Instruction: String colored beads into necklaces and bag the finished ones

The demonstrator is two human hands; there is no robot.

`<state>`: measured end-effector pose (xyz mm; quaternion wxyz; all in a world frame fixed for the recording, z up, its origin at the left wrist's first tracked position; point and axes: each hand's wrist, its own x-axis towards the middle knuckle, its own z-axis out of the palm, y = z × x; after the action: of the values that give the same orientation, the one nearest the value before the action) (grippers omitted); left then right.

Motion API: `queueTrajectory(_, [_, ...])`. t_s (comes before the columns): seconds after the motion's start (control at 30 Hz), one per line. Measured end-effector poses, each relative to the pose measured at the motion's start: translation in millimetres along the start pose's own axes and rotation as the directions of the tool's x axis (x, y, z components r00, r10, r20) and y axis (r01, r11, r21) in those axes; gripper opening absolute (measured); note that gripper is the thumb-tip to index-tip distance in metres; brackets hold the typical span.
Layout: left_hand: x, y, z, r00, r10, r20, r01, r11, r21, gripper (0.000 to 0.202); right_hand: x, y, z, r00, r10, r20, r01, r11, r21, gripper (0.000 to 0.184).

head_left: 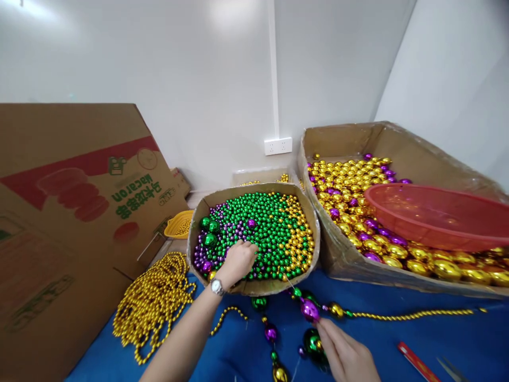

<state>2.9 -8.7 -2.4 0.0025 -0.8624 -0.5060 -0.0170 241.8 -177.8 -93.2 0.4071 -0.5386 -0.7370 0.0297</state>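
Note:
My left hand (238, 261), with a watch (217, 287) on its wrist, reaches into a cardboard box (192, 236) of small green, purple and gold beads (260, 212). Its fingers are bunched together at the bead surface; what is between them is hidden. My right hand (345, 353) is closed on a string of beads, pinching beside a shiny purple bead (309, 310). A thin thread (289, 282) runs up from this string toward the box. Below the box on the blue cloth (226, 350) lie strung purple, green and gold beads (271, 332), and a large green ball (312, 342).
On the right, a large box (334, 260) of gold and purple beads holds a red basket (429, 233). Gold bead strands (155, 302) are heaped left, near a yellow basket (170, 228) and a tall carton (71, 254). A red-handled tool (415, 361) and tweezers-like metal tips (451, 369) lie front right.

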Motion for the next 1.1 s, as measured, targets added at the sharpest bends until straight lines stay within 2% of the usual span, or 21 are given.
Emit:
queueTrajectory(0.2, [2.7, -7.4, 5.9, 0.998, -0.02, 0.057, 0.018, 0.999, 0.04, 0.016, 3.7, -1.2, -1.9, 0.998, -0.026, -0.061, 0.024, 0.999, -0.027, 0.037])
queueTrajectory(0.33, [3.1, -15.4, 6.6, 0.996, -0.075, 0.042, 0.072, 0.995, 0.068, 0.018, -0.4, 0.3, -0.6, 1.0, -0.019, -0.01, 0.018, 1.0, -0.021, 0.036])
queueTrajectory(0.47, [4.2, -30.0, -0.9, 0.994, -0.11, -0.001, 0.11, 0.993, 0.041, 0.024, -6.6, 4.8, 3.0, 0.998, 0.025, 0.05, -0.026, 1.0, 0.009, 0.036])
queueTrajectory(0.63, [2.4, -46.8, -10.0, 0.996, -0.089, 0.013, 0.09, 0.996, -0.005, 0.023, -9.8, 9.6, 7.7, 0.997, 0.041, 0.07, -0.043, 0.999, 0.027, 0.037])
queueTrajectory(0.73, [-4.3, -38.7, -13.7, 0.999, -0.044, 0.009, 0.044, 0.999, -0.018, 0.024, -9.2, 9.8, 8.6, 0.998, 0.02, 0.059, -0.021, 0.999, 0.029, 0.037])
queueTrajectory(0.8, [-10.6, -25.5, -13.0, 0.999, 0.04, 0.021, -0.04, 0.999, -0.023, 0.025, -8.7, 9.0, 8.5, 0.998, 0.01, 0.059, -0.012, 0.999, 0.032, 0.036])
queueTrajectory(0.9, [-17.9, -4.2, -3.5, 0.976, 0.192, 0.107, -0.184, 0.98, -0.082, 0.027, -8.2, 6.9, 8.5, 0.998, 0.018, 0.061, -0.021, 0.999, 0.04, 0.035])
queueTrajectory(1.0, [-18.6, 9.6, 12.5, 0.962, 0.219, 0.162, -0.19, 0.966, -0.175, 0.028, -7.9, 4.8, 8.7, 0.997, 0.03, 0.064, -0.033, 0.998, 0.048, 0.034])
queueTrajectory(1.1, [-15.1, 16.4, 25.4, 0.966, 0.214, 0.147, -0.18, 0.96, -0.215, 0.03, -6.5, 2.8, 8.4, 0.997, 0.034, 0.066, -0.038, 0.998, 0.059, 0.033])
